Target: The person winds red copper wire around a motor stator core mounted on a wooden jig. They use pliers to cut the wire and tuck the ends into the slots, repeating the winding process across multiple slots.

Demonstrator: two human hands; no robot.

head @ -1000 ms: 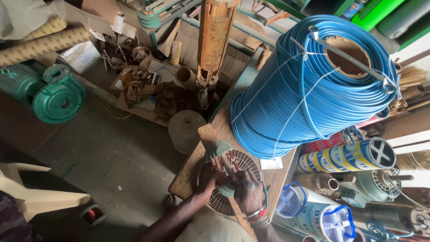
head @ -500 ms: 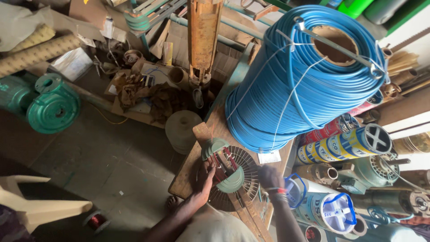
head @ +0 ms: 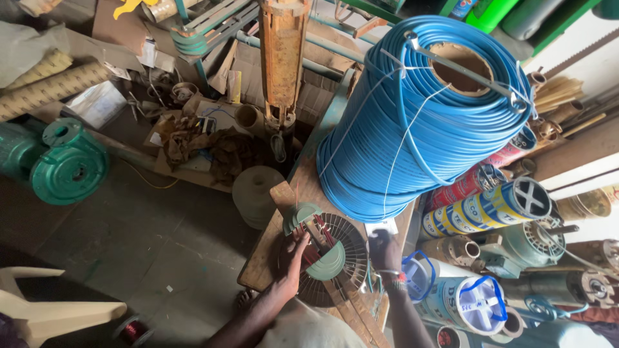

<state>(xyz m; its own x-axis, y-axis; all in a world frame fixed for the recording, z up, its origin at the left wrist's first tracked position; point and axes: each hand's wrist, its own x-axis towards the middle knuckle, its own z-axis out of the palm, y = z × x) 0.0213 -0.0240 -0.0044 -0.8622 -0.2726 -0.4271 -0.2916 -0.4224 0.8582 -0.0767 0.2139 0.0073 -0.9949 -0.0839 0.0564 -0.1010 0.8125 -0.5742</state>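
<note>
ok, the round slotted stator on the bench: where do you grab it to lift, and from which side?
Probably by the outer rim of the stator, one hand each side, from above. It lies flat on the bench, so the rim is the open edge. The centre is filled with green paper wedges and wires, and the left hand is already there; the right hand sits at the right rim.

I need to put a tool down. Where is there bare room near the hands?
Bare floor lies between the wooden bench, green pump casing and pale chair. The benchtop is crowded: blue cable coil behind, round stator under both hands.
</note>
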